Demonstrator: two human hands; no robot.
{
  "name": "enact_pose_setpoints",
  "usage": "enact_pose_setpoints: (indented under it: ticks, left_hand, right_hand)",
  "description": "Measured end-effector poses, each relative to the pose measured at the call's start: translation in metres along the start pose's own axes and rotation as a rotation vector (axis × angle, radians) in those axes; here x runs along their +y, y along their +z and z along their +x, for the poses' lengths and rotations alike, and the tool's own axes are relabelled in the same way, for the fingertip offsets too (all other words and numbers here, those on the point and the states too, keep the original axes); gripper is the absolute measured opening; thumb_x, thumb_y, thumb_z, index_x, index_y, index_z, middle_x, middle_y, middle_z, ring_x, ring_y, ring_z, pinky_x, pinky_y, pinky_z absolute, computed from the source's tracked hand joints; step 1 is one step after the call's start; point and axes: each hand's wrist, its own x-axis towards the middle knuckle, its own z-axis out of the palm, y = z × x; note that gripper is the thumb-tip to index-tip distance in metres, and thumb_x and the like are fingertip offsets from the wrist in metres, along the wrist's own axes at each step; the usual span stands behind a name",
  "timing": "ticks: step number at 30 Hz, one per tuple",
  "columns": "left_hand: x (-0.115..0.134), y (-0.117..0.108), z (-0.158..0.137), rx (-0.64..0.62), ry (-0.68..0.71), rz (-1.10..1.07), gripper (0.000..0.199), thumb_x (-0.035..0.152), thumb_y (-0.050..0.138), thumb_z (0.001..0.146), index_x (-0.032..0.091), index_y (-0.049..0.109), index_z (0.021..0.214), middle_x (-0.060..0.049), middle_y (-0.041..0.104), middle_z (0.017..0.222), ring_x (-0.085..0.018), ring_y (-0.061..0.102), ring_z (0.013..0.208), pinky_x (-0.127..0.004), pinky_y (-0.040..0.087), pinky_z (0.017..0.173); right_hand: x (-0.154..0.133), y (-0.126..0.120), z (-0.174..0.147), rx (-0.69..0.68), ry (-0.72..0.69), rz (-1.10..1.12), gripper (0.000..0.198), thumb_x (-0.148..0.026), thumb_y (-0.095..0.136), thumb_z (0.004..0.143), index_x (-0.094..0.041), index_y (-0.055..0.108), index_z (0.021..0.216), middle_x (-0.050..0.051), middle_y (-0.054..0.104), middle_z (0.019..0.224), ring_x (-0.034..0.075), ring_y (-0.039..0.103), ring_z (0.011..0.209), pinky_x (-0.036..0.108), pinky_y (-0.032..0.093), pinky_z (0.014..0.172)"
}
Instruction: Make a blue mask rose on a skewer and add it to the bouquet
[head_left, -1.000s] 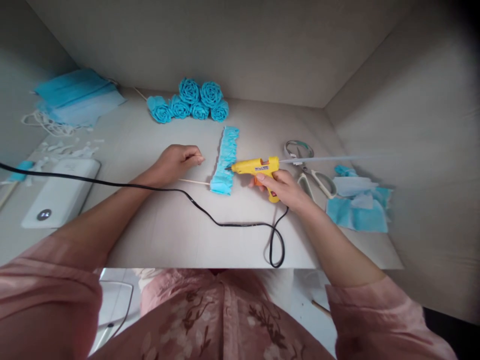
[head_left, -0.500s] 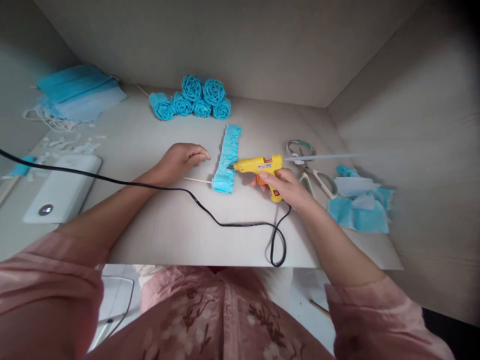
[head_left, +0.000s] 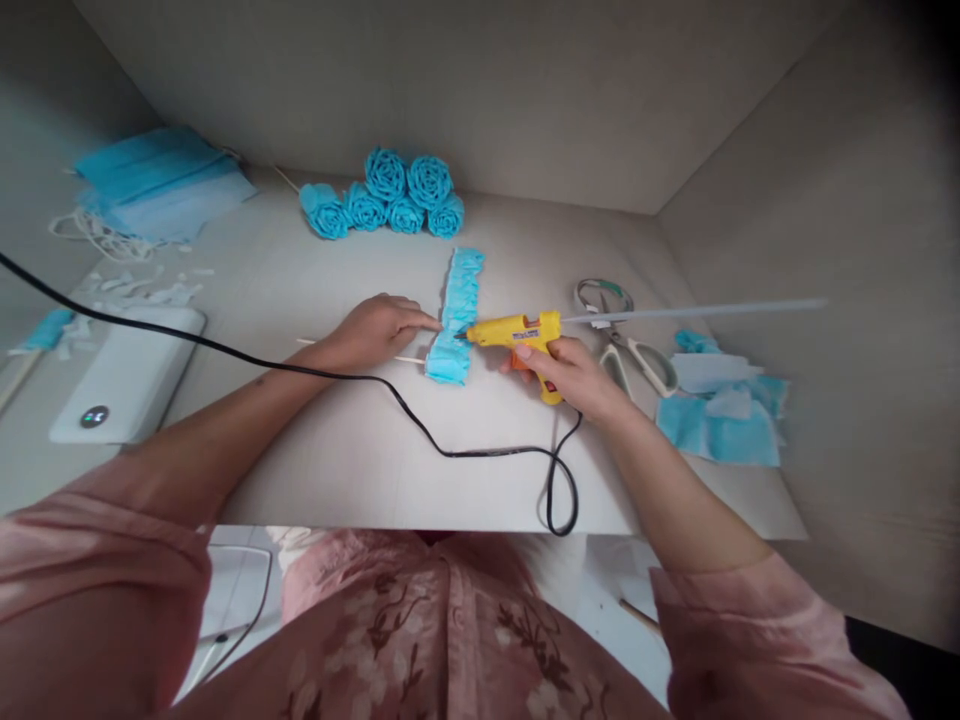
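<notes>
My right hand [head_left: 570, 375] grips a yellow hot glue gun [head_left: 502, 328] with an orange trigger, a finger at the trigger. Its nozzle points left and meets the right side of a gathered light-blue strip [head_left: 460, 285]. A long clear glue stick [head_left: 697, 310] juts from the back of the gun. My left hand [head_left: 379, 330] is open, holding nothing, its extended fingertip at the strip's left edge. A thin wooden stick [head_left: 410, 360] passes beneath that hand, its right end at the lower part of the strip.
Rolled blue rosettes [head_left: 405, 213] line the back. Face masks [head_left: 165, 180] lie far left above a white power bank [head_left: 127, 385]. Scissors [head_left: 651, 368] and blue scraps [head_left: 720, 425] are on the right. The gun's black cord [head_left: 420, 425] crosses the table and my left forearm.
My left hand has moved right, bringing a fingertip to the strip's edge and uncovering the stick's left end. The glue gun's nozzle has shifted only slightly along the strip.
</notes>
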Motion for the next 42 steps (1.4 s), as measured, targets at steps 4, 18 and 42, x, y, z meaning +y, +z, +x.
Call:
enact_pose_setpoints:
  ticks: [4,18,42]
  left_hand:
    - [-0.001,0.001,0.002,-0.023,0.000,0.057,0.042,0.015,0.045,0.095,0.023,0.082,0.113,-0.004,0.080,0.100,-0.017,0.071,0.091,-0.028,0.051,0.086]
    - [0.001,0.001,0.004,-0.035,-0.020,0.056,0.043,0.014,0.044,0.094,0.020,0.083,0.113,-0.005,0.081,0.104,-0.019,0.072,0.094,-0.030,0.053,0.088]
    - [0.005,-0.001,0.005,-0.061,-0.041,0.075,0.045,0.015,0.042,0.095,0.020,0.083,0.114,-0.005,0.081,0.106,-0.019,0.073,0.096,-0.031,0.053,0.090]
  right_hand:
    - [0.000,0.000,0.000,0.015,0.015,0.030,0.061,-0.074,0.066,0.082,-0.015,0.080,0.086,0.007,0.068,0.076,0.015,0.053,0.065,0.027,0.039,0.056]
    - [-0.005,-0.009,-0.004,0.112,0.065,0.227,0.053,-0.071,0.074,0.079,-0.017,0.076,0.080,0.011,0.077,0.084,0.014,0.056,0.062,0.027,0.040,0.050]
    - [-0.001,-0.013,-0.004,-0.035,0.010,0.033,0.055,-0.070,0.066,0.087,-0.016,0.077,0.082,0.003,0.059,0.067,0.014,0.049,0.063,0.028,0.033,0.055]
